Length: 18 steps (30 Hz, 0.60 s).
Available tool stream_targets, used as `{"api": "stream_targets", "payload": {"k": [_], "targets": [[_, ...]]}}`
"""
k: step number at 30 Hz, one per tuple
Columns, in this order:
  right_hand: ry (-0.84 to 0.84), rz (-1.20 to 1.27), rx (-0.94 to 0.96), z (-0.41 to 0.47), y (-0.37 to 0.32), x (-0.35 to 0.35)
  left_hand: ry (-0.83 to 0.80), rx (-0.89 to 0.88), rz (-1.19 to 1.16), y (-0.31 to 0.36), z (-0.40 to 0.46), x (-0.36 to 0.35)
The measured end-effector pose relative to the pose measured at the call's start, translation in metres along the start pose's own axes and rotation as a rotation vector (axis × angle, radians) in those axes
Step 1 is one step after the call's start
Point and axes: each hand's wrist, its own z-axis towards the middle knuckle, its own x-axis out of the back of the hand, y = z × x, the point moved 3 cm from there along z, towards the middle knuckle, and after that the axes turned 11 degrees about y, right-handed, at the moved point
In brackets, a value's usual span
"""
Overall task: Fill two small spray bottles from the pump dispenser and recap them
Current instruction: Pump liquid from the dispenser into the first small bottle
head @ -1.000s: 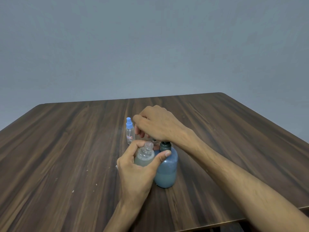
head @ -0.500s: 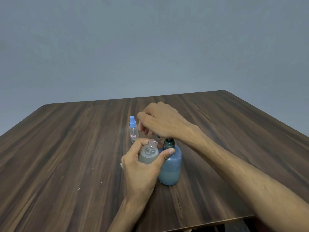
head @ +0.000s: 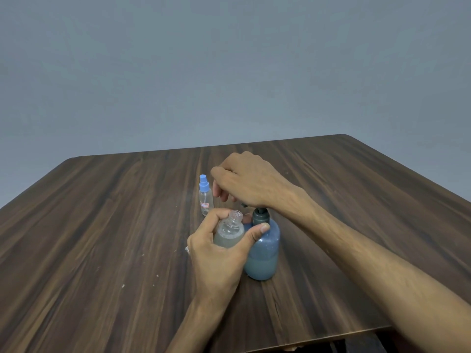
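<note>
Clear plastic, uncapped spray bottle (head: 229,231) sits gripped in the left hand (head: 216,256), thumb and fingers curled round its body, neck open beside the blue pump dispenser (head: 262,250). Right hand (head: 248,182) presses down on the dispenser's pump head, fingers loosely bent. A capped spray bottle (head: 205,196) stands just behind on the wooden table (head: 102,225).

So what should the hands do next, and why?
Probably press the pump down again. The left hand holds the open little bottle by the blue pump bottle, and it looks only partly filled. The right hand rests on the pump top.
</note>
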Motion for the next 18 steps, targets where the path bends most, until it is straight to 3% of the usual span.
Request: {"api": "stream_targets", "payload": {"k": [18], "targets": [[-0.004,0.004,-0.008,-0.0036,-0.0011,-0.0012,-0.006,-0.004,-0.026,0.0013,-0.0007,0.0003]]}}
